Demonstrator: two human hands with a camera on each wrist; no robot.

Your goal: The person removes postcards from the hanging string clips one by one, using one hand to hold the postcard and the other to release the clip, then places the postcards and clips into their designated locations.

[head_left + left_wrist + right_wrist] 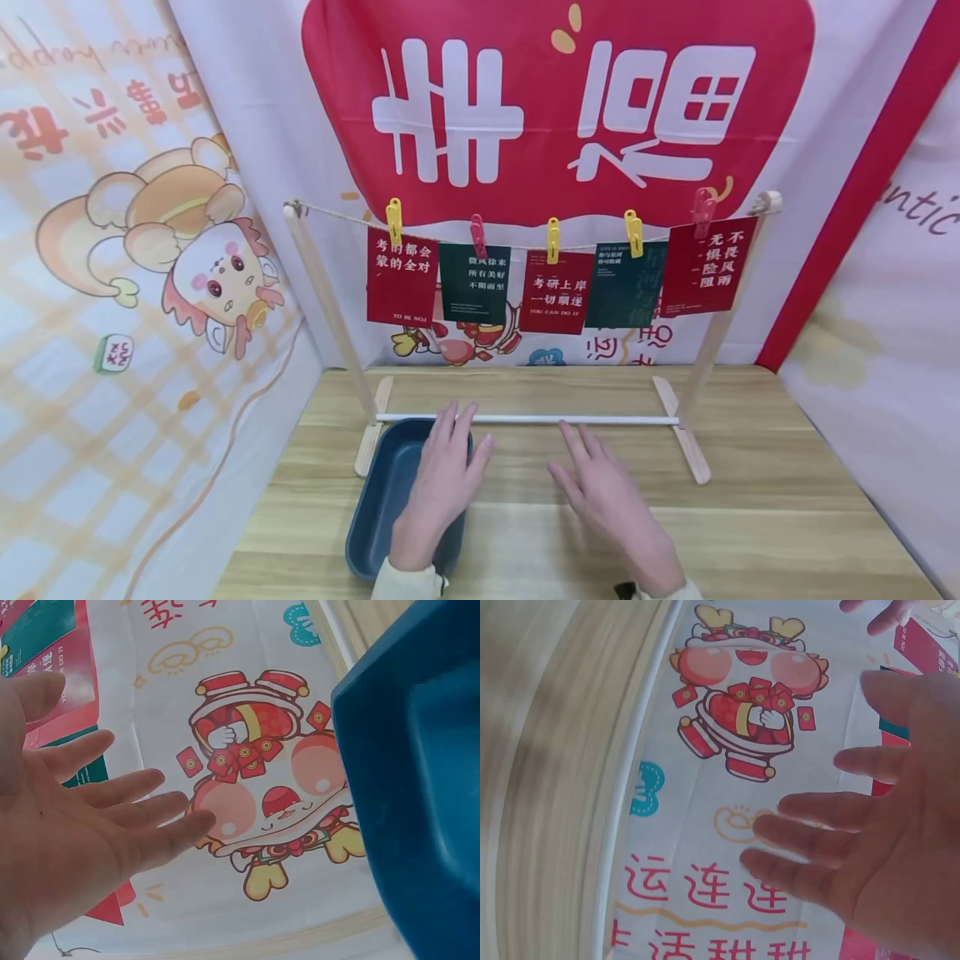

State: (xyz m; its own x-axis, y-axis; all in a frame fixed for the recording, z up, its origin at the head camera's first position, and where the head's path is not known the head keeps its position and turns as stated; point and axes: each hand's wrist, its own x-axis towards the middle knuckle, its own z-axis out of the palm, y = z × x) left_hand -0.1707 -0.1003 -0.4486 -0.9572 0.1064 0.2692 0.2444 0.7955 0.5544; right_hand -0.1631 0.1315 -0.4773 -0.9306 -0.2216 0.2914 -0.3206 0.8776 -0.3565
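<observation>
My left hand (444, 475) hovers over the right side of a dark blue tray (365, 521), its fingers straight and holding nothing. To the right, my right hand (606, 490) is spread above the table, also holding nothing. Both palms look bare in the wrist views. Behind them stands a wooden frame (720, 337) with a string between its posts. Yellow and pink clothespins hold cards along it: a red card (401, 287) at left, a green card (474, 304), a red card (555, 321) in the middle, another green card (618, 304) and a red card (693, 287) at right.
A white rod (517, 419) joins the frame's two feet just past my fingertips. The wooden table (750, 533) reaches back to a printed cloth (540, 192) with a red panel. Another patterned cloth (97, 467) hangs at the left.
</observation>
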